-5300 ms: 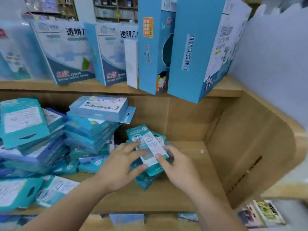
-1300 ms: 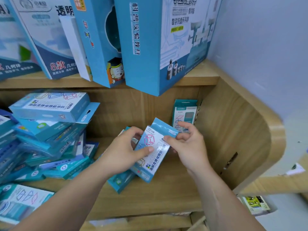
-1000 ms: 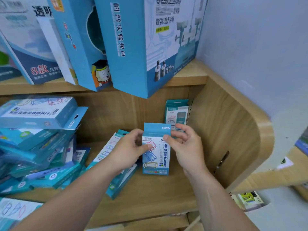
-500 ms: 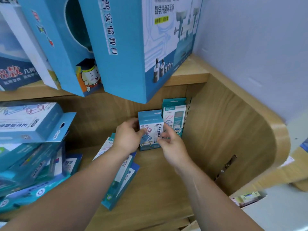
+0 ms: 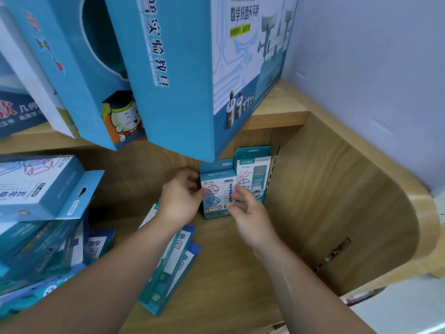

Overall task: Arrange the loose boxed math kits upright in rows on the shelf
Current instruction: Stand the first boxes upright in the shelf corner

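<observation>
The left hand (image 5: pixel 183 198) has its grip on the left edge of a small blue kit box (image 5: pixel 218 194), thumb on the printed front and fingers curled behind. The right hand (image 5: pixel 249 209) grips nothing: its fingers (image 5: pixel 238 192) are loosely spread and rest against the box's front right side. The box stands upright at the back of the lower shelf (image 5: pixel 228 273), face outward and touching a taller teal kit box (image 5: pixel 252 174), which stands upright in the back right corner against the curved wooden side panel (image 5: pixel 337 201). Under the left forearm, loose kits (image 5: pixel 168 261) lie flat and overlapping on the shelf board. Farther left, a pile (image 5: pixel 41 189) of blue kit boxes is stacked on its side. On the upper shelf (image 5: pixel 277 109), large blue boxes (image 5: pixel 180 68) lean forward over the opening, beside a pale wall (image 5: pixel 373 68) at right.
</observation>
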Motion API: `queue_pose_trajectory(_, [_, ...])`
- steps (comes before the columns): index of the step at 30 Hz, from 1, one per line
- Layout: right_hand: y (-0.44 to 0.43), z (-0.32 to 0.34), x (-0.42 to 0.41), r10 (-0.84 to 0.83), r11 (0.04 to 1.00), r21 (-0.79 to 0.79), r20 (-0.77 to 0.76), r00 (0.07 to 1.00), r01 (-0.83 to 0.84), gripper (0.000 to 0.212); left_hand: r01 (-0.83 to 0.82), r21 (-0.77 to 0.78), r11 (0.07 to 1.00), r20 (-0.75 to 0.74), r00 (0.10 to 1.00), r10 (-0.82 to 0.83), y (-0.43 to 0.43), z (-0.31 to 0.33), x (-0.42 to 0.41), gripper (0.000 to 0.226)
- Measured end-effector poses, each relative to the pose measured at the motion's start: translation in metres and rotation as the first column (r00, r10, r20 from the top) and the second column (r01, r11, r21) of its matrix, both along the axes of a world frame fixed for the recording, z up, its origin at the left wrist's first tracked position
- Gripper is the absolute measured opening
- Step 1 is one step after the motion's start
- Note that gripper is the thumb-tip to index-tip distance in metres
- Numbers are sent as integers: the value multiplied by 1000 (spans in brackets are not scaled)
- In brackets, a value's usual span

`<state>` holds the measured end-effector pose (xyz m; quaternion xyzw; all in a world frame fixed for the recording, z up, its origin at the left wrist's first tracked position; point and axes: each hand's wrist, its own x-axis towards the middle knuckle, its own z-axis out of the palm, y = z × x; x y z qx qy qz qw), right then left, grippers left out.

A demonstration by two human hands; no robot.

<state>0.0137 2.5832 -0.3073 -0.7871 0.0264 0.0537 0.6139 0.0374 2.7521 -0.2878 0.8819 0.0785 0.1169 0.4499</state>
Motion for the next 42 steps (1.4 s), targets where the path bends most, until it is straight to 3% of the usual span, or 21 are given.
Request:
queue_pose_trajectory(4, [2, -7, -6, -38, 999, 28, 3, 999, 37, 50, 23, 48, 999, 27, 999, -24, 25, 7, -33, 29])
queue_pose_trajectory(7, [11, -18, -11, -53, 999, 8, 6, 999, 52, 37, 2, 189, 982, 18, 1000, -6, 46, 10, -63, 28])
queue_pose_trajectory(11, [33, -28, -18, 39, 999, 4, -48, 998, -38, 22, -42, 371, 928, -30, 998, 57, 65, 7, -89, 30])
queue_pose_trajectory(16, [56, -28, -26, 165, 986, -19, -105, 981, -168, 17, -17, 433, 901, -190, 976, 110, 71, 3, -103, 24])
queue_pose_trajectory(22, [72, -33, -41, 183, 970, -164, 6, 983, -180, 40, -57, 317, 947, -248, 959, 140, 65, 1, -113, 14])
queue_pose_trajectory(24, [68, -31, -44, 166, 974, -160, 23, 986, -160, 46, -105, 213, 971, -249, 955, 158, 59, 1, -115, 5])
queue_pose_trajectory(26, [65, -29, -48, 171, 982, -86, 51, 984, -166, 52, -194, 16, 981, -218, 957, 193, 52, 1, -118, 6])
queue_pose_trajectory(29, [56, -23, -53, 185, 979, 71, 56, 981, -189, 52, -262, -295, 919, -172, 960, 219, 38, 5, -123, 12])
queue_pose_trajectory(34, [22, -8, -61, 189, 962, 158, 190, 963, -220, 59, -180, -496, 849, -38, 982, 186, 12, 17, -122, 15])
queue_pose_trajectory(38, [-10, 2, -63, 118, 976, 150, 246, 962, -158, 52, -51, -472, 880, -4, 998, 56, -13, 23, -110, 13])
queue_pose_trajectory(42, [-34, -1, -60, -54, 997, 75, 286, 957, 34, 50, 42, -388, 921, 32, 999, -33, -41, 20, -83, 12])
